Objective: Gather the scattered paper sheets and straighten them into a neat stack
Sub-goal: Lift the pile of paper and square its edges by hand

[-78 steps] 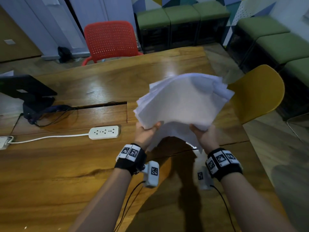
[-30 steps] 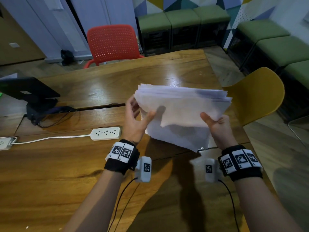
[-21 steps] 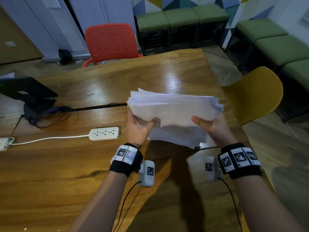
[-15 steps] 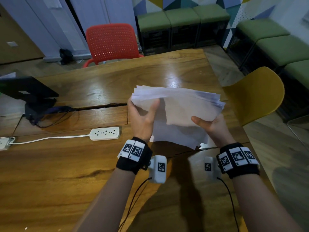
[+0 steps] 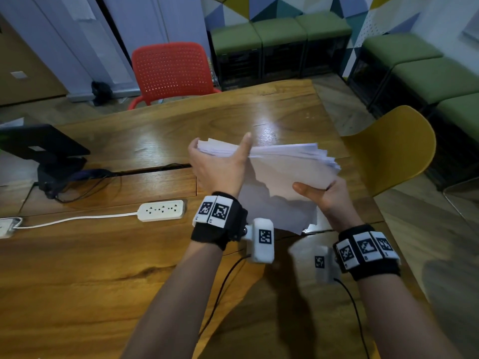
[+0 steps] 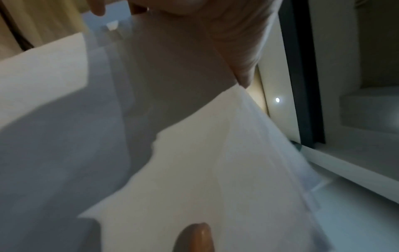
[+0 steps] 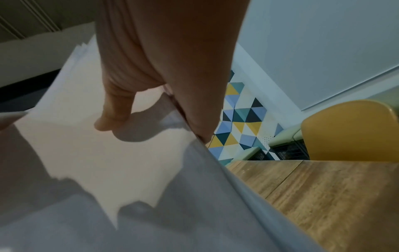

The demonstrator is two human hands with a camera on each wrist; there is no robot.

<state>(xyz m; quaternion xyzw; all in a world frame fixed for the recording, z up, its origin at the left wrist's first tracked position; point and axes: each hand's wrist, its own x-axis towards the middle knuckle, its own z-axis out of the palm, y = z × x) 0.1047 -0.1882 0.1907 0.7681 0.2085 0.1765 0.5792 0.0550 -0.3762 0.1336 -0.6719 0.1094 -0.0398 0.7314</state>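
Observation:
A thick stack of white paper sheets (image 5: 285, 172) is held up off the wooden table (image 5: 103, 255), its top edge roughly level and its right ends still fanned. My left hand (image 5: 220, 164) grips the upper left corner, thumb up across the front and fingers behind. My right hand (image 5: 320, 191) holds the lower right edge with its thumb on the front face. The left wrist view shows the sheets (image 6: 215, 170) below my palm (image 6: 226, 34). In the right wrist view my right hand (image 7: 162, 59) clasps the paper (image 7: 108, 153) along its edge.
A white power strip (image 5: 161, 210) with its cord lies left of my hands. A black stand with cables (image 5: 51, 156) sits at the far left. A red chair (image 5: 171, 71) stands behind the table, a yellow chair (image 5: 394, 149) to the right, and green stools (image 5: 280, 29) along the wall.
The loose fan of sheets has closed into a tighter stack. My left hand slid from the lower left edge up to the top left corner. The right hand kept its hold.

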